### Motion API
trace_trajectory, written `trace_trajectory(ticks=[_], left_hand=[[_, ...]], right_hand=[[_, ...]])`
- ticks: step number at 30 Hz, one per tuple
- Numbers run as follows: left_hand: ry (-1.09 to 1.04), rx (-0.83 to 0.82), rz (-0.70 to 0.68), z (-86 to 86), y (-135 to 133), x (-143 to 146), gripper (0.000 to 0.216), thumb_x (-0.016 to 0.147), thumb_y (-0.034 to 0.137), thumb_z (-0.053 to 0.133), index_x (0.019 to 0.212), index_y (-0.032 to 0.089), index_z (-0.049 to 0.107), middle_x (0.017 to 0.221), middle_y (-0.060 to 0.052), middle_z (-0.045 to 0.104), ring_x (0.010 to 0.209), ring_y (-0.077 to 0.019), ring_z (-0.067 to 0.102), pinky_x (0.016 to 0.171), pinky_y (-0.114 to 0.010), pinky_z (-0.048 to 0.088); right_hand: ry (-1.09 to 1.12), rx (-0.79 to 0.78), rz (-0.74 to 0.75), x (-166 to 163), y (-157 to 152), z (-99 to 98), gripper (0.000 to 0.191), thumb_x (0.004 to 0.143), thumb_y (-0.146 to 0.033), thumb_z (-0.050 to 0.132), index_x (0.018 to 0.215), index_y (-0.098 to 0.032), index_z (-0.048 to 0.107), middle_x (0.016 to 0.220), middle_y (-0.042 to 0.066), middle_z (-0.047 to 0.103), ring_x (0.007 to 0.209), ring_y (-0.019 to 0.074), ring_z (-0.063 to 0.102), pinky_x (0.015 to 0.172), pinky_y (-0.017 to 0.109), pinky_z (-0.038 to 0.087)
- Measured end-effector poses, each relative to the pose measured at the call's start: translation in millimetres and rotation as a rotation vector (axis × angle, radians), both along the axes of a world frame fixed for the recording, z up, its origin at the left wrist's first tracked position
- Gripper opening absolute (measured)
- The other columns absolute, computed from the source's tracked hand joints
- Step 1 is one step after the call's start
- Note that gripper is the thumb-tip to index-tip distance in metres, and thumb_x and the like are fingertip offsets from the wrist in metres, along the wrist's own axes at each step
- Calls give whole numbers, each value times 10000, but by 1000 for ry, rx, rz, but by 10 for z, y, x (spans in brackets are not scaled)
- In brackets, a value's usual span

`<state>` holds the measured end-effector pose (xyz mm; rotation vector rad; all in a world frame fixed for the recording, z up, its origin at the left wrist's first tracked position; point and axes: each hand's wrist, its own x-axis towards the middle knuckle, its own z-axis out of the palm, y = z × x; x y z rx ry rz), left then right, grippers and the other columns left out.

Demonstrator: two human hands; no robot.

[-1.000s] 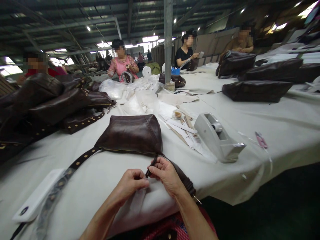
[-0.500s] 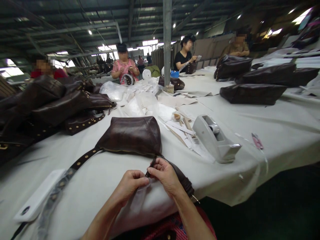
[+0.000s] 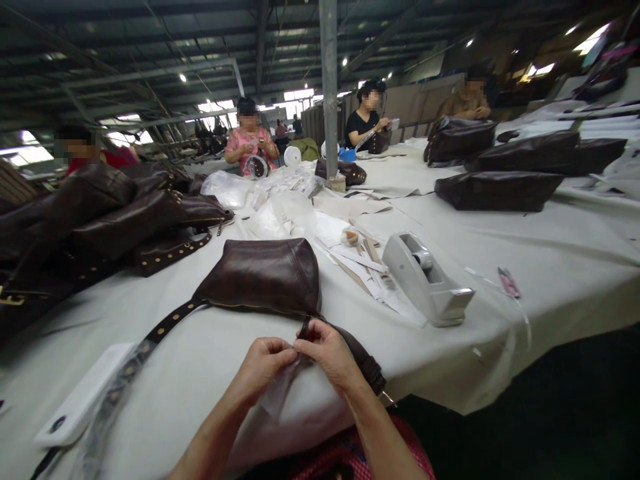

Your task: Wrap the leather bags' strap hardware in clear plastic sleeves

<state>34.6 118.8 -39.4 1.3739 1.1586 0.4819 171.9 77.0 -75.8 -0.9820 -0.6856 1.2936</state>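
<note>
Two Pinches, Almost Tip to Tip

My bare forearms rise from the bottom edge of the view, the left forearm (image 3: 213, 427) slanting rightward and the right forearm (image 3: 383, 427) leftward, converging ahead of me. My left hand (image 3: 265, 365) is closed in a pinch, the left thumb (image 3: 285, 359) pointing right and the fingers curled. My right hand (image 3: 330, 353) pinches too, the right thumb (image 3: 307, 348) pointing left, its fingers bent beyond it. My fingertips come so close that I cannot tell whether they touch. My left wrist (image 3: 240, 395) and right wrist (image 3: 354, 390) stay well apart.
</note>
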Motion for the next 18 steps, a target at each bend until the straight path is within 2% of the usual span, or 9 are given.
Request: trace_trajectory(ticks=[4, 6, 9, 13, 18], left_hand=[[-17, -29, -33, 2, 20, 38, 267, 571, 386, 693, 516, 154, 573, 468, 48, 477, 479, -86, 347, 494, -236, 222], [-33, -74, -18, -10, 25, 52, 283, 555, 403, 712, 527, 148, 592, 468, 38, 509, 466, -87, 368, 485, -234, 227], [-73, -118, 37, -47, 26, 65, 311, 510, 414, 752, 550, 138, 614, 476, 25, 538, 460, -89, 390, 482, -232, 241], [-96, -109, 64, -100, 26, 64, 362, 488, 454, 761, 568, 129, 624, 489, 13, 548, 462, -96, 407, 496, -237, 281], [-101, 17, 100, -145, 50, 89, 377, 549, 491, 720, 615, 125, 661, 545, 7, 561, 520, -117, 430, 530, -245, 307]], right_hand=[[208, -138, -2, 23, 52, 37, 441, 629, -565, 748, 756, -158, 636, 703, 12, 626, 633, 124, 562, 600, 243, 449], [264, -220, -59, 18, 95, 71, 494, 587, -610, 740, 751, -160, 618, 697, 24, 625, 621, 134, 576, 569, 251, 457], [205, -250, -131, -8, 154, 107, 412, 533, -500, 782, 695, -171, 595, 655, 0, 595, 603, 129, 566, 524, 231, 437], [153, -222, -162, -56, 184, 85, 271, 569, -403, 730, 609, -179, 583, 594, -23, 560, 582, 121, 535, 540, 241, 446], [76, -171, -181, -87, 147, 10, 213, 579, -308, 706, 495, -186, 554, 519, -50, 511, 540, 98, 478, 562, 226, 441]])
